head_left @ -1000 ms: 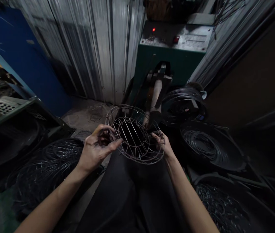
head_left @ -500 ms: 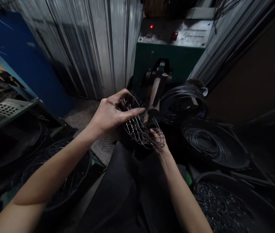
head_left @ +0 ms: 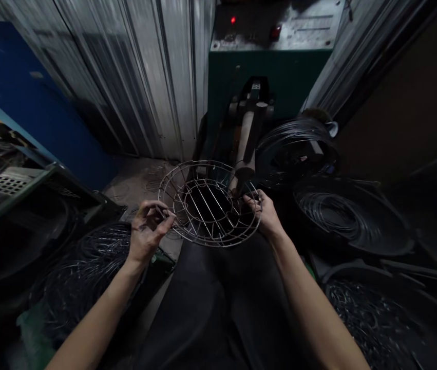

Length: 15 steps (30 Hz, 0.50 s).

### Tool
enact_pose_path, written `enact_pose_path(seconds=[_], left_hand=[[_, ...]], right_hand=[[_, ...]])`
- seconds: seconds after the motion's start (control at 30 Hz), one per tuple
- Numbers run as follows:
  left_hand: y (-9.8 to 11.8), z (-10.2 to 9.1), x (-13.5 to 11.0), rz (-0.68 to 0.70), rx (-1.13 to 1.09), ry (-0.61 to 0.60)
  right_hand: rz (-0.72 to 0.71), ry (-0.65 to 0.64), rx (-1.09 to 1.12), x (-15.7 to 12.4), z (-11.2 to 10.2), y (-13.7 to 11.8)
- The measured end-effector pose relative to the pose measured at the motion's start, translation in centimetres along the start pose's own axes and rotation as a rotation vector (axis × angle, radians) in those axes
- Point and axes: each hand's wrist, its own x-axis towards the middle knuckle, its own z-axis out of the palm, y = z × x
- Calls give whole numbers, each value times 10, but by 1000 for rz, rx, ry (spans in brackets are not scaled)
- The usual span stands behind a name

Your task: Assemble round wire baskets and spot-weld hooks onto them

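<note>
Taking the clock from the middle of the round wire basket in front of me, I start at the far left: a blue panel [head_left: 56, 113] stands at ten o'clock, a dark green crate [head_left: 54, 168] sits at nine, and a heap of wire [head_left: 102, 241] lies at eight, behind my left forearm. My left hand [head_left: 149, 231] is at nine o'clock on the basket, thumb and fingers half curled with the tips right by its rim; whether they actually pinch the wire, I cannot tell. The wire basket [head_left: 208, 205] is up in the air over my lap, its open side towards me. As far as I can judge, its frame is largely made: the outer ring, the smaller ring, the bent spokes between them and the straight bars across the floor all look in place. I see no gap in it, but whether every joint is fixed, and so what is left on it, I cannot tell. At one o'clock the machine arm [head_left: 246, 139] reaches towards me from a green machine [head_left: 268, 72], its lower end close by the basket's far right edge. My right hand [head_left: 265, 210], at three, has its fingers closed on the rim. Beyond it, a wire coil [head_left: 295, 131] sits at two o'clock, another in a dark tub [head_left: 390, 239] at three, and a bin of small metal pieces [head_left: 368, 318] at four
</note>
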Motion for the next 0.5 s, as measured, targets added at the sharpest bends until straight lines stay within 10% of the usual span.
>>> enact_pose_path(seconds=[0.5], left_hand=[[-13,0,2,12,-65,26]], right_hand=[[1,5,2,-1,5,-3]])
